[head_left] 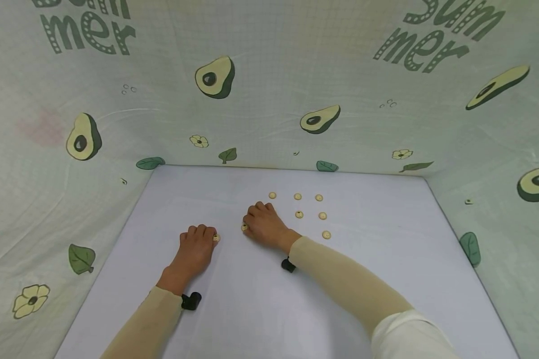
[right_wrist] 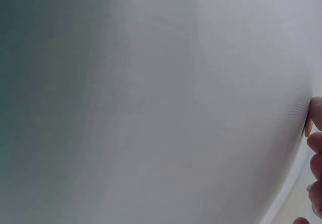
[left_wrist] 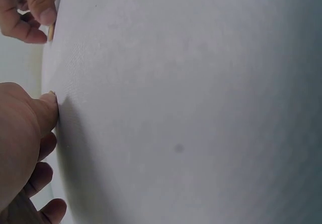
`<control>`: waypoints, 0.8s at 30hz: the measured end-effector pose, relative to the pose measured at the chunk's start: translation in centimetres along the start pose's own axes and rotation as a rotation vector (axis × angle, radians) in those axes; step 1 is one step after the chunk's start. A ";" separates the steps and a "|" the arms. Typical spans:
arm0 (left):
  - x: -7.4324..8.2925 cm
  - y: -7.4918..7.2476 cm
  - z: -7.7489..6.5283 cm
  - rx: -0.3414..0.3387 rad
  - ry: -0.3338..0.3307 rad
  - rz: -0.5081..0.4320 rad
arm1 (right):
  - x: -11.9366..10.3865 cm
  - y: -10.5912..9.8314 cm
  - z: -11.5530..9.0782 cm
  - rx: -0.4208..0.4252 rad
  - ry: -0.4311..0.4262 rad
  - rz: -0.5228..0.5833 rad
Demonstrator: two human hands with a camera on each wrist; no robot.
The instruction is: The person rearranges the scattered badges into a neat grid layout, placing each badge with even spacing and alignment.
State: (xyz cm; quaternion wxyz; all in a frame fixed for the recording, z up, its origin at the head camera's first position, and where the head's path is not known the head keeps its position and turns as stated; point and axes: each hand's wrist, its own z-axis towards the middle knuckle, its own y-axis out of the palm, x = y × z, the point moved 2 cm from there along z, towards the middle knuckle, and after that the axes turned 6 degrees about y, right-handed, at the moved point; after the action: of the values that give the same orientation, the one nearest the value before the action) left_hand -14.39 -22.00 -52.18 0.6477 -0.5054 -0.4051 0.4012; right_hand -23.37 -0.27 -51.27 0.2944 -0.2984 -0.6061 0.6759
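My left hand point(head_left: 196, 251) rests low over the white tabletop, left of the middle. Between its thumb and index finger it pinches a small round wooden button point(head_left: 216, 238). In the left wrist view only a sliver of that button shows at the thumb tip, the rest hidden by the fingers. A little farther right, my right hand point(head_left: 266, 227) pinches another wooden button point(head_left: 244, 227) against the table surface. That button appears edge-on, thin and tan, in the right wrist view point(right_wrist: 308, 125). A narrow gap separates the two hands.
Several like buttons lie flat beyond and right of the right hand: a back row including a button point(head_left: 298, 196), a pair with one button point(head_left: 299, 214), and a single button point(head_left: 326, 235). An avocado-print cloth point(head_left: 260, 134) walls the white table point(head_left: 364, 279) at back and sides.
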 end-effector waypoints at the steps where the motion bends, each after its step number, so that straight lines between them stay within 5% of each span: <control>1: 0.0 0.0 0.0 0.002 0.001 -0.003 | 0.0 0.0 0.0 0.003 -0.004 -0.002; 24: -0.4 0.3 -0.1 -0.029 -0.025 -0.016 | -0.3 -0.1 0.5 0.017 0.029 0.077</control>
State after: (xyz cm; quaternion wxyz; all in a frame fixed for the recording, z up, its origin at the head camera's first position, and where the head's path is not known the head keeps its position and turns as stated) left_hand -14.50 -22.33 -52.58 0.6386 -0.5062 -0.4229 0.3963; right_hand -23.53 -0.81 -51.12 0.2794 -0.3291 -0.5840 0.6875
